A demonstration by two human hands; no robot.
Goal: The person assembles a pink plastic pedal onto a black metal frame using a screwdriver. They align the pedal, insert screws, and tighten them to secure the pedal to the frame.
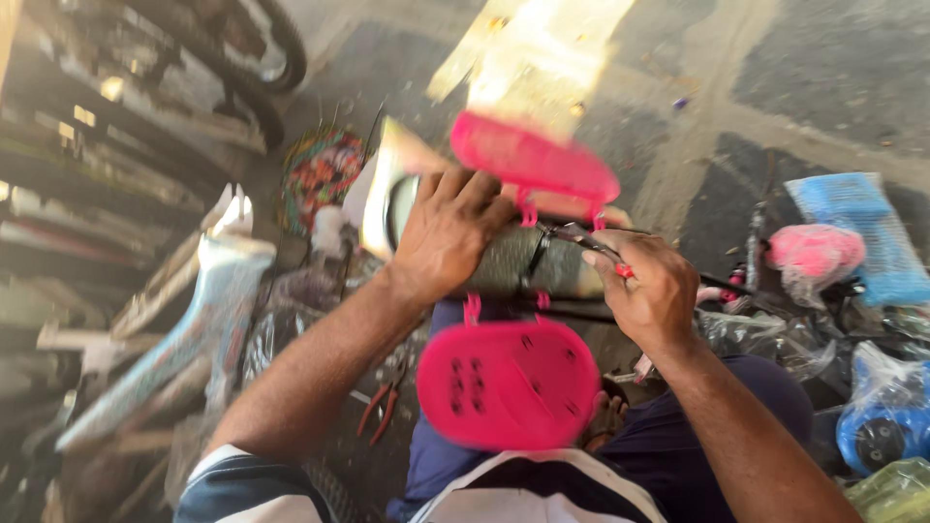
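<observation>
Left hand (446, 232), fingers curled, grips the upper side of a grey cylindrical part (542, 266) that lies crosswise above the person's lap. Right hand (654, 291) is closed around a slim metal tool with red grips (591, 244), probably pliers, though motion blur prevents certainty; its tip points toward the middle of the grey part, near a small pink clip. Two pink plastic panels are attached to this part: the upper pink panel (533, 160) stands just beyond the left hand's fingertips, and the lower pink panel (509, 383), perforated with small slots, hangs toward the person's dark blue trousers (756, 387). A thin black rod (717, 281) runs to the right from beneath the right hand. On the ground to the left lies a pale blue bicycle frame (218, 291), with red-handled pliers (383, 407) beside the left forearm. A black tyre (276, 58) shows at upper left. At right lie a pink bundle (814, 252), a blue mesh piece (862, 232) and clear plastic bags (765, 339).
</observation>
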